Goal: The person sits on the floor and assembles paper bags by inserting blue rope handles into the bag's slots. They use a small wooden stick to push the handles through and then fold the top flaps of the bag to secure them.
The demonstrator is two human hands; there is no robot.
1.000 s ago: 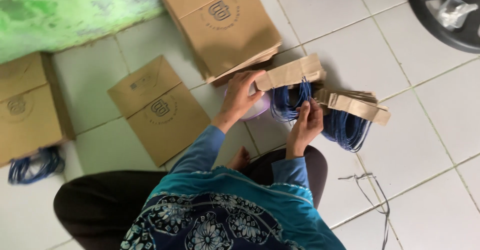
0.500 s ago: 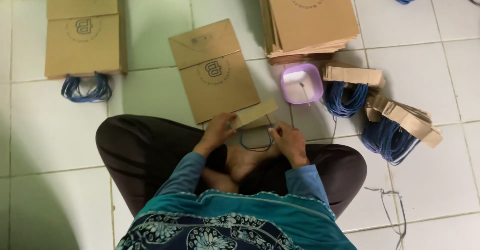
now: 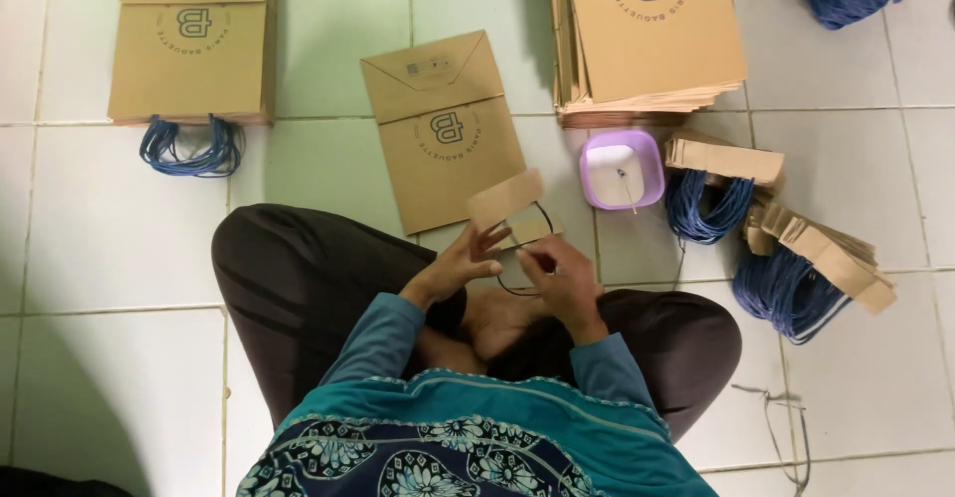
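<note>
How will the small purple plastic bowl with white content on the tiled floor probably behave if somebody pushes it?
The small purple plastic bowl looks light, so it would likely slide easily on the glossy tiled floor. It sits low and wide, so tipping seems unlikely. The thin stick in its white content might shift.

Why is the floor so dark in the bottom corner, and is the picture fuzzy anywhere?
Head view: a big soft shadow darkens the tiled floor at lower left; the top tiles look greenish and evenly lit, no strong glare. The left hand and right hand holding the paper strip look slightly soft.
</note>
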